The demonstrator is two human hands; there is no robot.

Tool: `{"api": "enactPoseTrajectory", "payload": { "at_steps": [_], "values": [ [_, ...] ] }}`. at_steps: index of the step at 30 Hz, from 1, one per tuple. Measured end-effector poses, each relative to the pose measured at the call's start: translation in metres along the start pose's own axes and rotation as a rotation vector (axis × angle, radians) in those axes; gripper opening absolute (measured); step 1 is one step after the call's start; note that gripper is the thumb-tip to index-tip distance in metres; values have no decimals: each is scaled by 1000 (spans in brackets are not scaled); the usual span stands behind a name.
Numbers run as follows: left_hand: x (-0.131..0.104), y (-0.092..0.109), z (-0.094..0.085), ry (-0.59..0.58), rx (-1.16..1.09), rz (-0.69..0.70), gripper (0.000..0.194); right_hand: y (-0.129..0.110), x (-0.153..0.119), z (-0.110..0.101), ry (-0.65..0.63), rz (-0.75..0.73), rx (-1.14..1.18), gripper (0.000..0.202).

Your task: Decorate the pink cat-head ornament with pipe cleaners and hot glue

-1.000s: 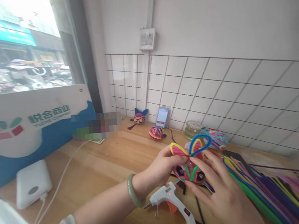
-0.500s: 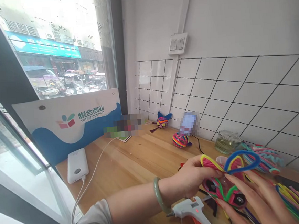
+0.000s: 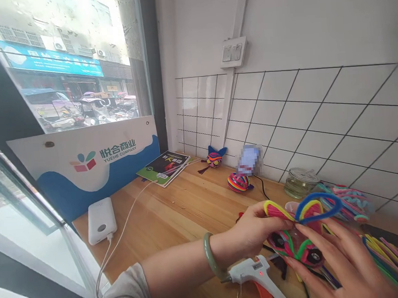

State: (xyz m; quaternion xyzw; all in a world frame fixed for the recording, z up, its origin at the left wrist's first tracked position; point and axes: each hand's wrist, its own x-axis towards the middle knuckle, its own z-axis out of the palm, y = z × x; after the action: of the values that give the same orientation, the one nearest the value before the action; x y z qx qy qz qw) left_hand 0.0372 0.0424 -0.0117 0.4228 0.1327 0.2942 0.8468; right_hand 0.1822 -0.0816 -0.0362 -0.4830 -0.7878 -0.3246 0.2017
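A pipe-cleaner animal face [image 3: 298,244] in pink, green and yellow, with black eyes, hangs just above the wooden table [image 3: 176,210]. My left hand [image 3: 254,232] grips it at its yellow-edged left ear. My right hand [image 3: 346,266] lies against its right side, fingers spread over the face, with a blue pipe-cleaner loop [image 3: 318,204] standing above the fingertips. Below the hands a white hot glue gun [image 3: 260,277] lies on the table, its red light on. A green bangle circles my left wrist.
Bundles of coloured pipe cleaners [image 3: 393,257] lie at the right. A glass jar [image 3: 300,183], two finished pipe-cleaner figures [image 3: 239,182], a booklet [image 3: 164,167] and a white power bank [image 3: 101,219] with cable sit further back. A blue-white sign board [image 3: 83,167] and window stand left.
The view has swung left, bringing the window and sign board into sight. Both hands stay on the pipe-cleaner face, which sits a little further right and lower in the picture.
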Motion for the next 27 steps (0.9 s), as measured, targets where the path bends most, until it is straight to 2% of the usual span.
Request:
{"api": "enactPoseTrajectory", "payload": {
  "at_steps": [2, 4, 5, 11, 16, 18, 20, 23, 25, 27],
  "values": [
    [0, 2, -2, -13, 17, 6, 31, -8, 12, -7, -2, 101, 49, 28],
    [1, 4, -3, -31, 61, 38, 28, -14, 22, -15, 75, 314, 72, 42],
    [2, 5, -4, -43, 65, 57, 27, -16, 26, -19, 92, 368, 86, 47],
    [5, 6, -9, -106, 38, 83, 18, -8, 31, -38, 145, 482, 124, 34],
    [3, 5, -8, -125, 78, 86, 15, -7, 32, -40, 226, 553, 206, 16],
    [2, 6, -6, -137, 53, 94, 14, -9, 33, -39, 258, 633, 267, 8],
    [1, 7, -4, -158, 13, 98, 13, -10, 34, -39, 264, 807, 370, 10],
    [-2, 9, 0, -180, -1, 68, 13, -9, 36, -42, 156, 1070, 687, 27],
    [-4, 10, 2, -177, 8, 53, 13, -7, 39, -44, 67, 1115, 953, 36],
    [-5, 10, 3, -177, 14, 38, 14, -6, 41, -44, 41, 1093, 1128, 37]
  ]
}}
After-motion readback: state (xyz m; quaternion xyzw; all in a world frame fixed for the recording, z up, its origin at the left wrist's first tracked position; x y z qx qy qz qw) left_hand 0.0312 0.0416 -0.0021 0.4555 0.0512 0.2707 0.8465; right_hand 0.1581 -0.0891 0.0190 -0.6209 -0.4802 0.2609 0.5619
